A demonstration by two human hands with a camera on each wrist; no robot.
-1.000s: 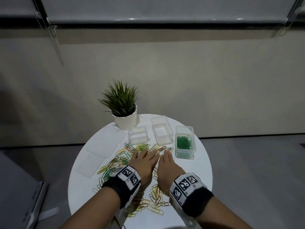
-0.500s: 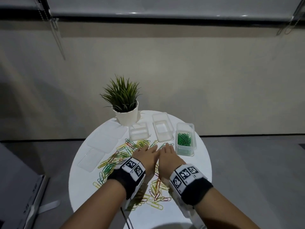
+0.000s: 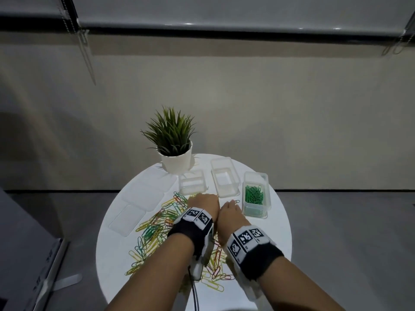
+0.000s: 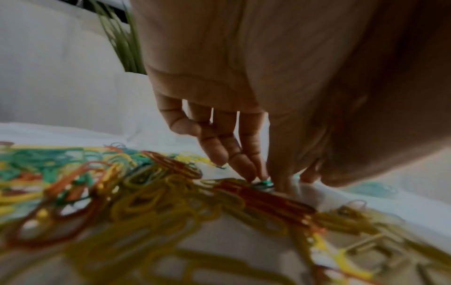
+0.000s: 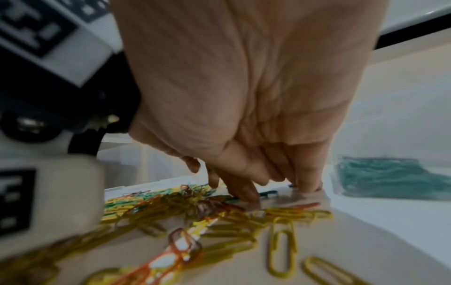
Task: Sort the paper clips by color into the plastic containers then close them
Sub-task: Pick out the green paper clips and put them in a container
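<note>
A loose pile of yellow, red and green paper clips (image 3: 157,223) covers the round white table (image 3: 269,232). Three clear containers stand behind it: the left (image 3: 192,184) and middle (image 3: 224,180) ones are empty, and the right one (image 3: 256,175) holds green clips. My left hand (image 3: 203,204) is at the pile's far edge; in the left wrist view its fingertips (image 4: 251,173) and thumb pinch a green clip (image 4: 263,183) against the table. My right hand (image 3: 231,209) is beside it. Its thumb and fingertips (image 5: 307,183) touch the table either side of a flat green clip (image 5: 268,193).
A potted plant (image 3: 173,140) stands at the table's back left. Flat clear lids (image 3: 128,218) lie at the table's left edge. The green-clip container (image 5: 390,181) is just right of my right hand. Grey floor lies all round the table.
Both hands have slid forward toward the containers. Their fingers, flat on the clips a second ago, now point down at the table.
</note>
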